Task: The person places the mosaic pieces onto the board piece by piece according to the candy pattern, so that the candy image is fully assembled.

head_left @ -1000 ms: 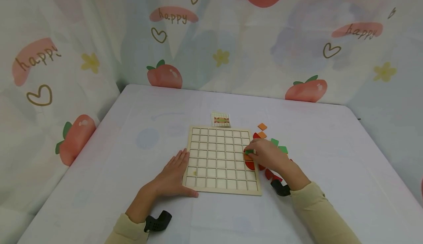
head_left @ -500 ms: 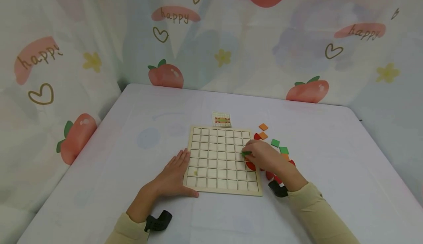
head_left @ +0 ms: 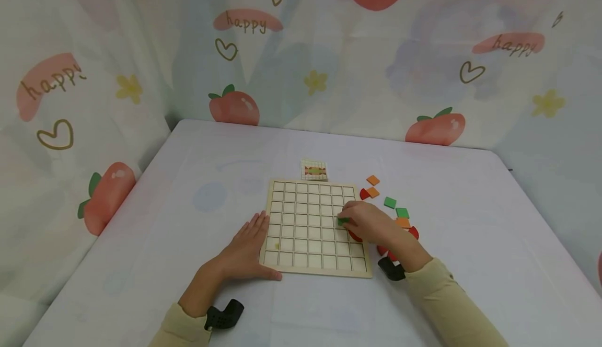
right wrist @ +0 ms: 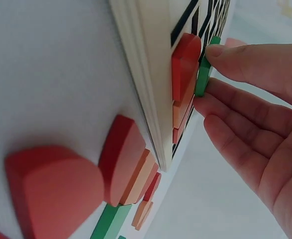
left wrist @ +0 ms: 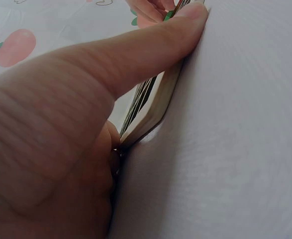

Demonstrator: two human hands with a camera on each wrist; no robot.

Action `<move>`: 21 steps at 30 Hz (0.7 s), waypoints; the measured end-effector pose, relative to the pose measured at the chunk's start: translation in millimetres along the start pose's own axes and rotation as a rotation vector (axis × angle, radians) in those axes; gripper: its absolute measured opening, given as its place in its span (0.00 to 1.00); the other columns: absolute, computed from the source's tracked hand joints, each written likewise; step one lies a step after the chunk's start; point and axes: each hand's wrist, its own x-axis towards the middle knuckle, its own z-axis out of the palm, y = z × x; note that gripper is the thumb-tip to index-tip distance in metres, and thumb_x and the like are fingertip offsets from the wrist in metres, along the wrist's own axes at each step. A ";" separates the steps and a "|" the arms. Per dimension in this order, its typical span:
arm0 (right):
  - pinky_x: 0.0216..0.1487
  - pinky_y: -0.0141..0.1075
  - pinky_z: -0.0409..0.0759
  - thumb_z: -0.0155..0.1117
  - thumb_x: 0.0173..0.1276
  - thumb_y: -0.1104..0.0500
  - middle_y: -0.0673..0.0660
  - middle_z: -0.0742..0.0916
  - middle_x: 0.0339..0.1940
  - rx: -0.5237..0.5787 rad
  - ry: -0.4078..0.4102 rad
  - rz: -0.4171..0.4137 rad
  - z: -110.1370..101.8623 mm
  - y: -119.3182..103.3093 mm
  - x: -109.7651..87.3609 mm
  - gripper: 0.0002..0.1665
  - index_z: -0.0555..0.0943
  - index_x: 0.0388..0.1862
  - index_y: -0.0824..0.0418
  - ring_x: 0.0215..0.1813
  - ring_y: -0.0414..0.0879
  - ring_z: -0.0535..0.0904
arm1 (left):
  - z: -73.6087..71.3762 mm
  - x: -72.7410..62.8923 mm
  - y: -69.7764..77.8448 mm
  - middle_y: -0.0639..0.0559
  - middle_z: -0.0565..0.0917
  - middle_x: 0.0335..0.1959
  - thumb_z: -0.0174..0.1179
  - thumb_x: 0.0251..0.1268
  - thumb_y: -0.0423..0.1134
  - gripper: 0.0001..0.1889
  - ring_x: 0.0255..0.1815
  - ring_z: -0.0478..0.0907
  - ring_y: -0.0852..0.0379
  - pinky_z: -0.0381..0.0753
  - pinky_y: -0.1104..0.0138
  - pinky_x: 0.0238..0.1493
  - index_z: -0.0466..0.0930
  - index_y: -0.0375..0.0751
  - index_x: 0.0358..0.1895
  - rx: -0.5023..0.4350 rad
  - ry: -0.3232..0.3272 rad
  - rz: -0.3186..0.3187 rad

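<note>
The head view is dimly, evenly lit; a soft shadow is cast on the tabletop (head_left: pixel 329 310) beside the right sleeve (head_left: pixel 453 300). In the left-wrist view, the lower left is darkened and a small glint is caught beside the board (left wrist: pixel 158 107). In the right-wrist view, the flower print (right wrist: pixel 287 9) at upper right is blurred.

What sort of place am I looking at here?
Probably an indoor tabletop play or filming corner: a strawberry-and-"happy" printed backdrop rises behind and beside a white-covered table, which holds a gridded wooden board and loose coloured pieces.
</note>
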 end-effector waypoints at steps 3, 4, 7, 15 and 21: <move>0.40 0.37 0.78 0.68 0.57 0.66 0.55 0.83 0.37 -0.005 -0.006 0.000 1.5 1.1 1.5 0.12 0.84 0.41 0.67 0.38 0.47 0.79 | -0.1 0.1 -0.3 0.43 0.37 0.73 0.63 0.39 0.70 0.66 0.72 0.31 0.51 0.37 0.57 0.68 0.36 0.31 0.71 0.002 0.003 0.003; 0.40 0.37 0.78 0.68 0.57 0.66 0.55 0.83 0.38 -0.006 -0.009 0.000 1.9 1.4 1.9 0.12 0.84 0.41 0.67 0.39 0.47 0.79 | 0.1 0.2 -0.4 0.43 0.37 0.73 0.63 0.39 0.70 0.66 0.72 0.31 0.52 0.37 0.57 0.68 0.36 0.31 0.71 0.003 0.003 0.003; 0.40 0.37 0.78 0.68 0.57 0.66 0.56 0.83 0.38 -0.012 -0.014 -0.001 3.0 2.1 2.7 0.12 0.84 0.42 0.67 0.39 0.47 0.79 | 0.4 0.6 -0.8 0.43 0.36 0.73 0.63 0.38 0.70 0.66 0.72 0.30 0.52 0.37 0.57 0.68 0.36 0.32 0.71 0.006 0.002 0.003; 0.40 0.36 0.78 0.68 0.55 0.67 0.56 0.83 0.37 -0.044 -0.021 -0.030 2.7 0.4 3.8 0.12 0.84 0.40 0.67 0.39 0.48 0.79 | -0.6 0.3 0.2 0.42 0.37 0.73 0.63 0.38 0.70 0.66 0.72 0.31 0.51 0.37 0.57 0.68 0.36 0.32 0.71 0.002 0.002 -0.002; 0.42 0.38 0.78 0.67 0.56 0.68 0.57 0.83 0.38 -0.032 -0.027 -0.039 2.6 -2.5 4.2 0.12 0.85 0.40 0.67 0.40 0.49 0.79 | -0.6 0.4 0.6 0.43 0.37 0.73 0.63 0.38 0.70 0.66 0.72 0.31 0.52 0.37 0.57 0.68 0.36 0.32 0.71 0.004 0.001 -0.005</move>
